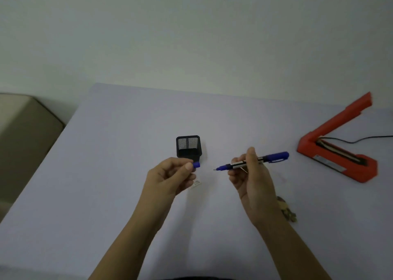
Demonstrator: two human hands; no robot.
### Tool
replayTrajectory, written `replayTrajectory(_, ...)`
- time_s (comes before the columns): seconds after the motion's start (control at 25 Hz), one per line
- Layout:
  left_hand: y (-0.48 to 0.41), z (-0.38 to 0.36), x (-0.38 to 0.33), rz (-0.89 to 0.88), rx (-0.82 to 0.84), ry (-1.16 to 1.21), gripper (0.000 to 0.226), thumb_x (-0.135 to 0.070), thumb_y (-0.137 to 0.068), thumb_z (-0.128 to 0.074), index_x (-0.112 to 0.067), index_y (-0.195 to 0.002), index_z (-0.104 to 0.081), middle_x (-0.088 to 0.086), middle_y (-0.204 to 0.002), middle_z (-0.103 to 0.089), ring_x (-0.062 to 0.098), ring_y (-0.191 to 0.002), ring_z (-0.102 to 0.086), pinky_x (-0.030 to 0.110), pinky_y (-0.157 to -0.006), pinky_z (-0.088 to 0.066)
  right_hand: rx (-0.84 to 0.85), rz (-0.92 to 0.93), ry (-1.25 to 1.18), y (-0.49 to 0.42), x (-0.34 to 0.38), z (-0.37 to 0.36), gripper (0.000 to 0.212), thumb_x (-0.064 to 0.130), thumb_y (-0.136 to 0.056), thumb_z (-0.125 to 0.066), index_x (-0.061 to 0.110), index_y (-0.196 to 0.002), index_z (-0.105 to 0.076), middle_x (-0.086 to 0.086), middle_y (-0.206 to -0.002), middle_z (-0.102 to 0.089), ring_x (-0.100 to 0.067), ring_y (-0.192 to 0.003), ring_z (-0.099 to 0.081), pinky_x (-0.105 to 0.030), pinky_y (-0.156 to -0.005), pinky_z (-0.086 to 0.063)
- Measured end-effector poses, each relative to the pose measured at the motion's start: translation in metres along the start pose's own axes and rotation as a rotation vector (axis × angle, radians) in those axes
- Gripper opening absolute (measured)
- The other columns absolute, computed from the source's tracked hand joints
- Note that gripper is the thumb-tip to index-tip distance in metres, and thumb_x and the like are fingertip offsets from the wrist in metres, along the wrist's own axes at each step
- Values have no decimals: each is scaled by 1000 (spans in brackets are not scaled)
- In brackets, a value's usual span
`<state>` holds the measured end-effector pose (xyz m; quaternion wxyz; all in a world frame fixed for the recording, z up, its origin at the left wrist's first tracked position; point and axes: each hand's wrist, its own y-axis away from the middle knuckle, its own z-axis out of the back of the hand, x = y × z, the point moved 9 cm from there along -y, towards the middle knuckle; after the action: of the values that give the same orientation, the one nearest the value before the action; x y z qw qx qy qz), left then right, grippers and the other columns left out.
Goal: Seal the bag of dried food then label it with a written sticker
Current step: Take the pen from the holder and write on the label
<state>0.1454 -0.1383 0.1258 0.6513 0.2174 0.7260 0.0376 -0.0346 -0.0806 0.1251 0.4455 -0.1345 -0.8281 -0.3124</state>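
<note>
My right hand [251, 173] holds a blue marker pen [274, 158] level above the table, its bare fine tip pointing left. My left hand [172, 177] pinches the pen's small blue cap [196, 165] between thumb and fingers, a short gap away from the tip. A small white sticker [196, 183] lies on the table just below my left fingers. The bag of dried food [287, 210] shows only partly, behind my right wrist. A red heat sealer [340, 150] stands with its arm raised at the right.
A black mesh pen holder [188, 146] stands on the white table [106, 173] just behind my left hand. The sealer's black cable [361, 139] runs off to the right. A beige cushioned seat [23, 135] sits off the table's left edge. A pale wall is behind.
</note>
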Motion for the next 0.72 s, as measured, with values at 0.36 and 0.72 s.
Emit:
replayTrajectory(0.36,22,-33,-25,-75,64,-73,17,-10,-88,-57,-19,-86,-70,-3,-72,-73,10,-68,-68,16,-64,-55,-3,99,12,16,23,1,31,28,-94,-41,10,-72,-55,0,-52,-64,-7,-46,-62,-15,-48,-54)
replayTrajectory(0.72,29,-36,-33,-139,53,-98,16,-10,-86,-59,-22,-84,-70,-3,-72,-72,13,-71,-69,16,-65,-55,26,112,6,23,29,0,29,26,-93,-42,10,-73,-55,3,-53,-64,-9,-47,-62,-17,-49,-54)
